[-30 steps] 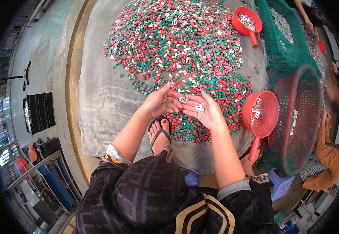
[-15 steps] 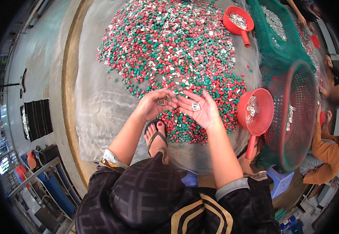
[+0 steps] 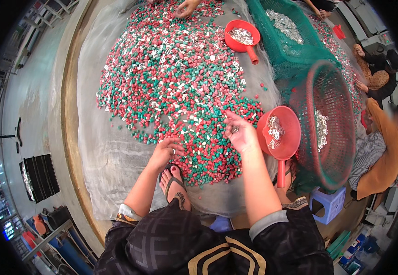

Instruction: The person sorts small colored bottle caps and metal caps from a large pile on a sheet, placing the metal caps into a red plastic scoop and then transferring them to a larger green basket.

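Observation:
A wide pile of small red and green cone-shaped pieces (image 3: 194,98), with pale metal buckles (image 3: 163,59) scattered among them, spreads over a mesh sheet. At the pile's near left edge, my left hand (image 3: 166,153) is held low with its fingers apart; a small pale spot shows at a finger, and I cannot tell whether it is a ring or a buckle. My right hand (image 3: 244,135) is over the pile's right side, palm partly up and fingers curled round what looks like small buckles. Just right of it stands a red dipper (image 3: 295,137) with buckles inside.
Another red dipper (image 3: 230,39) with buckles sits farther off. At right are a green crate (image 3: 272,50) holding buckles and a red-rimmed basket (image 3: 341,178) under green netting. Another person's hand (image 3: 187,8) reaches over the far pile. A blue stool (image 3: 329,204) stands at lower right.
My hands, close together before with a buckle on the right palm, have parted. The right fingers have curled, and another person's hand has come into view at the far pile. The whole view has shifted.

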`<state>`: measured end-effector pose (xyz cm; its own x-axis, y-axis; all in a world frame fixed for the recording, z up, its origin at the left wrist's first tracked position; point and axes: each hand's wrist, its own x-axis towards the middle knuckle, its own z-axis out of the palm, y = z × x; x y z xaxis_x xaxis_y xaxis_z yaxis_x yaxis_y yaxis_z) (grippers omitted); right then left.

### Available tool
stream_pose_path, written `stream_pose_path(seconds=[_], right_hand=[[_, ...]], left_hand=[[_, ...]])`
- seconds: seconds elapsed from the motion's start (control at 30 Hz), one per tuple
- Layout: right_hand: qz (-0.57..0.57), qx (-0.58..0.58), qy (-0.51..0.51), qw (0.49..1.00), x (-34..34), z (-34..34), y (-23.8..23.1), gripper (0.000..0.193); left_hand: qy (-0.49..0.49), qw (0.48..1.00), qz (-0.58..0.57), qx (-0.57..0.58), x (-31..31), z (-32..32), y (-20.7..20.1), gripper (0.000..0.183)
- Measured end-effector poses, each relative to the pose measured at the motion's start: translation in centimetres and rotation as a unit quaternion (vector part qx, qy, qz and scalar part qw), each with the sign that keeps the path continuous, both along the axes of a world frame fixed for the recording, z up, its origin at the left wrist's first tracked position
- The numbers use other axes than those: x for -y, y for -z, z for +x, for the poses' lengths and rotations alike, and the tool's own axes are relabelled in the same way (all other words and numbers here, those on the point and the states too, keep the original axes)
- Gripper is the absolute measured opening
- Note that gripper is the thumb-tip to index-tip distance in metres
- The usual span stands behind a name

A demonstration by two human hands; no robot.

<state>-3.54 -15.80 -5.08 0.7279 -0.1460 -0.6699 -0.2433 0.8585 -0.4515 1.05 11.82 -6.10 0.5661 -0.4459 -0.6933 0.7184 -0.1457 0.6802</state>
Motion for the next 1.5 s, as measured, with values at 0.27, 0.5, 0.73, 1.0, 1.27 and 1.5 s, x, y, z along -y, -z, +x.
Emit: stream_pose_path(seconds=[0.27,0.5,0.73,1.0,1.27,1.5], right_hand=[[0.075,0.124,0.085,0.986,12.5,14.0,-8.7,0.075],[-0.135,-0.021,0.071,0.988,10.2,14.3,-9.4,0.080],[0.054,-0.049,-0.187,0.980,-2.7,4.8,-1.7,0.054],[0.198,-0.035,-0.117,0.973,-6.8,1.1,-1.6,0.042],[-0.248,-0.066,0.267,0.929,10.0,1.9,-8.6,0.014],[-0.421,-0.113,0.468,0.769,26.9,-4.4,-10.2,0.036]], left_hand=[[-0.003,1.000,-0.023,-0.018,0.8,-0.1,-0.9,0.046],[-0.041,0.994,-0.088,-0.047,1.2,0.5,-1.2,0.047],[-0.002,0.969,-0.100,0.225,3.9,1.4,-2.9,0.043],[-0.002,0.935,-0.203,0.291,6.2,1.4,-6.6,0.037],[0.176,0.813,0.398,0.387,0.2,0.0,2.9,0.032],[0.248,0.853,0.096,0.449,6.2,-5.0,0.6,0.043]])
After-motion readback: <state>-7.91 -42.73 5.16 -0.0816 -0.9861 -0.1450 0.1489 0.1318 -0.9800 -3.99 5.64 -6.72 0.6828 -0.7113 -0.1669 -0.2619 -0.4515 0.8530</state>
